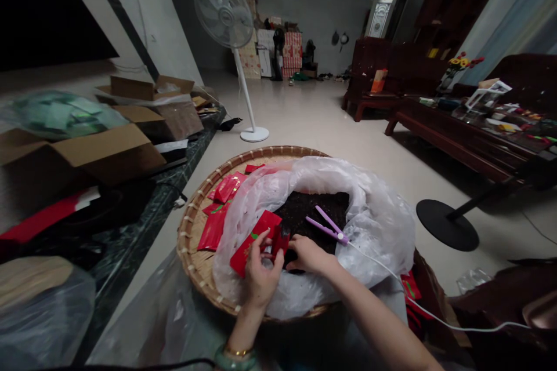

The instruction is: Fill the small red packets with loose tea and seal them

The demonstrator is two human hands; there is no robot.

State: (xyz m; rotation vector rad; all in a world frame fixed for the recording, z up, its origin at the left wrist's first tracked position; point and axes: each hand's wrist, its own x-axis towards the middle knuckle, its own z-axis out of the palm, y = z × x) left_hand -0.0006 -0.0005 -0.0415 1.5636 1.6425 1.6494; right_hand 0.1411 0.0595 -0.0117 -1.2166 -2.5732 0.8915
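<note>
My left hand [262, 269] is closed on a small red packet [281, 242], whose mouth looks dark. A larger flat red packet [250, 254] with a green mark lies beside and under those fingers. Close to the small packet is my right hand [310, 255], fingers curled down at the dark loose material [296, 208]; whatever is in them is hidden. That material fills a clear plastic bag [374, 214] spread wide on a round woven bamboo tray [188, 243]. A purple hand-held heat clamp [333, 229] rests on the dark material, its jaws apart and a white cord trailing right.
More red packets [213, 229] lie on the tray's left side. Cardboard boxes [108, 151] stand on a dark marble ledge at left. Ahead is a white standing fan [248, 90]. A black round stand base [448, 225] and a wooden table [452, 130] are at right.
</note>
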